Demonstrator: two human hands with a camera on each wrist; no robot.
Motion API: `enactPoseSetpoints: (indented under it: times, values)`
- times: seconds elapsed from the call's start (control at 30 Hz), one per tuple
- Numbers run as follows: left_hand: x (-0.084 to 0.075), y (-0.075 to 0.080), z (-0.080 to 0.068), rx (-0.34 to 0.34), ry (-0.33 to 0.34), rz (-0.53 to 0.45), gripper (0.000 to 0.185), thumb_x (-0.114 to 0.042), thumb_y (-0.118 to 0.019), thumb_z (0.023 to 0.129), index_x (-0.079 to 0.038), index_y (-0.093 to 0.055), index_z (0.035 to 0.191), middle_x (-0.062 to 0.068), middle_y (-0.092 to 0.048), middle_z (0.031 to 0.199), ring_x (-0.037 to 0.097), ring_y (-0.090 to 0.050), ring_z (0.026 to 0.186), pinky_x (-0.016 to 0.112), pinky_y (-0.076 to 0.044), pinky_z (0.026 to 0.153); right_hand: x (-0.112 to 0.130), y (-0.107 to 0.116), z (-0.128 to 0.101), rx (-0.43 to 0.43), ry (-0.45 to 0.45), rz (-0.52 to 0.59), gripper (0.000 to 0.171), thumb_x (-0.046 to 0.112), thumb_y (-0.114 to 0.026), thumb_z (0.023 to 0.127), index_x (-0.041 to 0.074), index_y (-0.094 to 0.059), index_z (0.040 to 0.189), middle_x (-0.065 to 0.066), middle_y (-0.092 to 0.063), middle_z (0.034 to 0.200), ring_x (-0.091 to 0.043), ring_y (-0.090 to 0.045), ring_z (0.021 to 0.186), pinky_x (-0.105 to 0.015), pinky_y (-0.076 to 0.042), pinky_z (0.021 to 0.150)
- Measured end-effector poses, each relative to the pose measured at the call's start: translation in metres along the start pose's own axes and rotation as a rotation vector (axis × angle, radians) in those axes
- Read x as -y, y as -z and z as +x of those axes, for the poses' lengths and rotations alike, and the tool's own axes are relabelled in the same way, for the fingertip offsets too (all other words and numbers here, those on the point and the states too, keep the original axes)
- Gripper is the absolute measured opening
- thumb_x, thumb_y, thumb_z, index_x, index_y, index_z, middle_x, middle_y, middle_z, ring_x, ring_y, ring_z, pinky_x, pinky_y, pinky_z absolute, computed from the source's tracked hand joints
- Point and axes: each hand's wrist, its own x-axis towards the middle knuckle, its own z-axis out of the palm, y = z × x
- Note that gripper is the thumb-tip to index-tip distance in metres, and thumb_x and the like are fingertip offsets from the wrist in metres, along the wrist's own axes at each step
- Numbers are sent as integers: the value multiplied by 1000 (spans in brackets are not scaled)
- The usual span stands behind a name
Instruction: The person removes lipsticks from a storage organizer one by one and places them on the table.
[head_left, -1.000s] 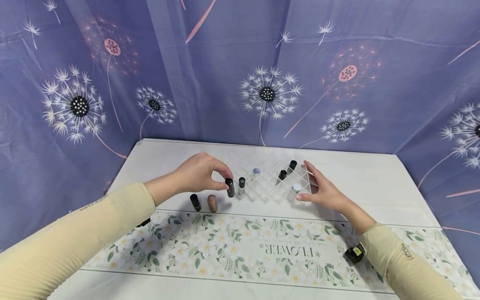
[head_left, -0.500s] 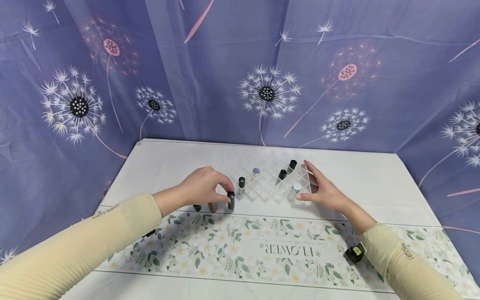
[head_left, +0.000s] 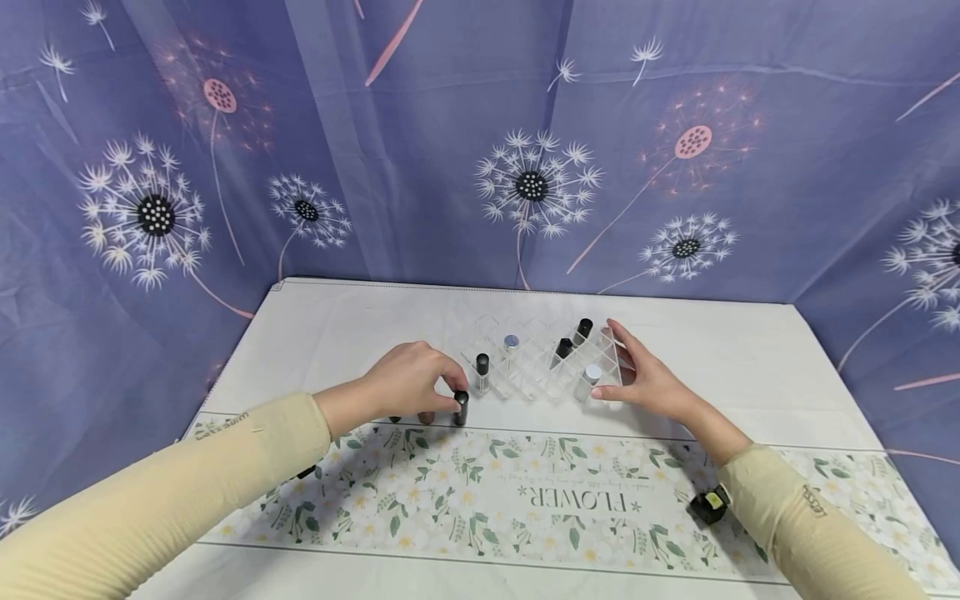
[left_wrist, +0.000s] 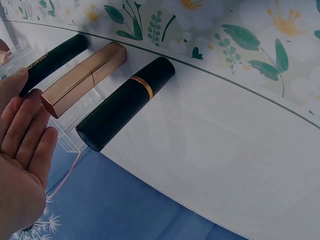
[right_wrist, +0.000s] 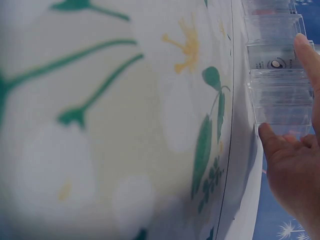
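My left hand (head_left: 416, 379) pinches a black lipstick tube (head_left: 461, 408) by its upper part, between thumb and fingers. The tube stands upright at the front left of a clear acrylic lipstick organizer (head_left: 532, 383). Beside it, in the left wrist view, are a rose-gold lipstick (left_wrist: 85, 77) and a black tube with a gold band (left_wrist: 127, 102); in the head view the left hand mostly hides both. My right hand (head_left: 648, 383) holds the organizer's right end, thumb in front and fingers round the back. Several black-capped and silver-capped tubes stand in the organizer's slots.
A floral strip (head_left: 420, 500) printed with FLOWER runs across the white table cover (head_left: 360, 317). A small black device (head_left: 708, 506) is at the right wrist. A purple dandelion curtain (head_left: 427, 167) hangs behind the table.
My left hand has brought the black lipstick from beside the organizer's left end toward the front, down to the row of two other tubes. The right hand stays on the organizer.
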Motion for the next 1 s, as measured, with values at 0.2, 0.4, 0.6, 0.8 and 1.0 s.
enactPoseSetpoints:
  times: [0.2, 0.4, 0.6, 0.8, 1.0]
  values:
    - [0, -2, 0, 1, 15, 3, 19, -26, -88, 91, -22, -84, 110, -11, -82, 102, 20, -77, 101, 44, -61, 94, 0, 0, 0, -3, -3, -9, 121, 4, -86, 90, 12, 2, 173, -26, -8, 177, -51, -27, 157, -52, -37, 119]
    - [1, -3, -1, -7, 14, 1, 20, -29, -88, 91, -22, -84, 110, -10, -82, 103, 21, -77, 102, 45, -61, 95, 1, 0, 1, -1, -6, -16, 121, 5, -86, 91, 12, 2, 173, -25, -8, 177, -50, -28, 157, -49, -39, 119]
    - [3, -3, -3, -11, 14, 7, 21, -29, -88, 91, -21, -84, 110, -11, -82, 103, 21, -77, 102, 45, -61, 94, 4, 0, 1, 0, -3, -25, 120, 5, -86, 91, 8, 2, 172, -26, -8, 177, -52, -28, 156, -49, -39, 119]
    - [3, -1, -4, -6, 19, -3, 20, -28, -88, 90, -22, -84, 109, -11, -82, 102, 21, -77, 102, 44, -61, 94, 4, 1, -1, 5, -12, -24, 119, 5, -85, 91, 8, 3, 172, -25, -7, 177, -50, -27, 157, -53, -37, 119]
    - [3, -1, -5, 4, 39, -12, 22, -29, -89, 90, -22, -84, 110, -10, -82, 105, 8, -76, 87, 44, -61, 95, 4, 0, -1, 7, -11, -23, 119, 5, -85, 92, 11, 3, 173, -25, -7, 177, -50, -27, 157, -53, -37, 119]
